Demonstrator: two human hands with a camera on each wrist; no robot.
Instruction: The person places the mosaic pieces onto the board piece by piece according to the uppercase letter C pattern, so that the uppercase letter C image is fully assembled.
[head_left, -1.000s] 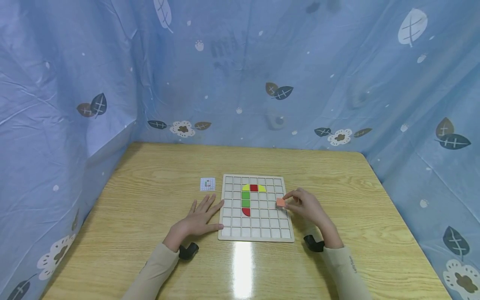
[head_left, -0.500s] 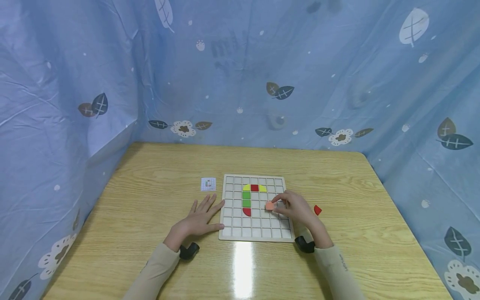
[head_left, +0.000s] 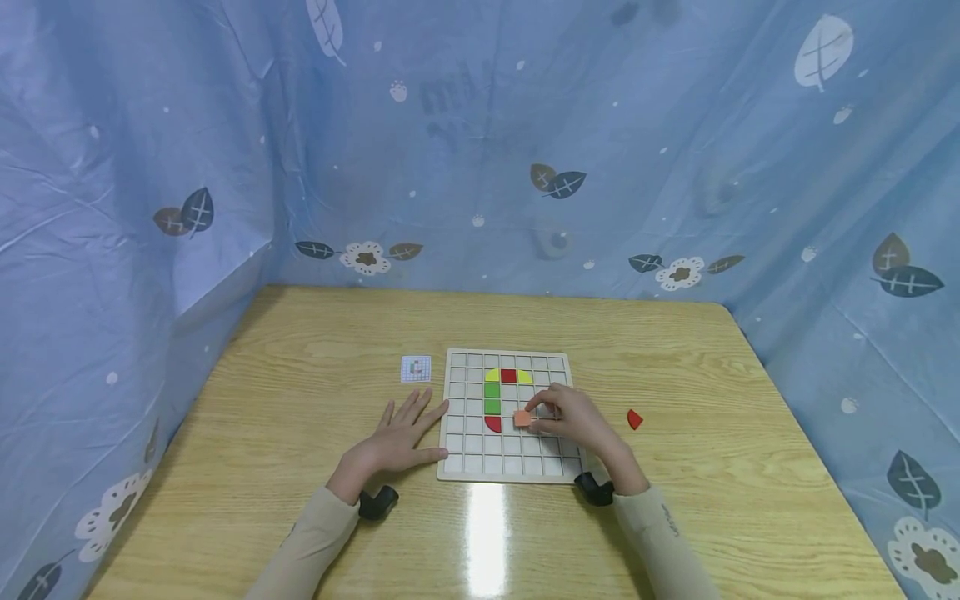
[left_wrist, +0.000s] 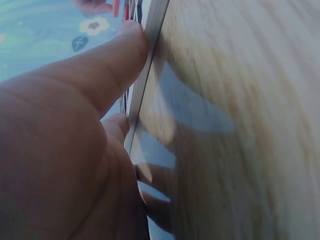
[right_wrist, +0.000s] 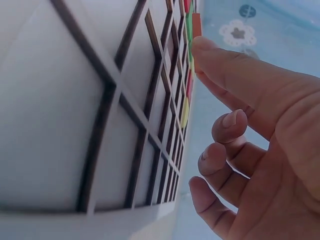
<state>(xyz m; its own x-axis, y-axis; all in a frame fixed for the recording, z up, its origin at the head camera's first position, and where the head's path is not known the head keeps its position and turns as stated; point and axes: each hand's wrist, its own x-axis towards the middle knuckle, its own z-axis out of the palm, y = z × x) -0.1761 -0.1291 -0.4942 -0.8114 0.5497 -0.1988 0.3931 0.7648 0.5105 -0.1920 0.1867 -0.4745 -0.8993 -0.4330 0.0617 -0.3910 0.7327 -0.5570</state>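
My right hand pinches an orange square tile between thumb and forefinger, over the middle of the gridded board. In the right wrist view the orange tile stands out past the fingertips, close over the grid. My left hand lies flat with spread fingers, thumb and forefinger touching the board's left edge; the left wrist view has its thumb against that edge. Set in the board are two green squares, a red square, two yellow quarter-rounds and a red quarter-round.
A loose red quarter-round lies on the wooden table right of the board. A small printed pattern card sits left of the board's top corner. Blue patterned cloth hangs behind the table and at both sides.
My right hand has carried the orange tile left, from the board's right edge to its middle, and the loose red quarter-round has come into sight. My left hand stays put.
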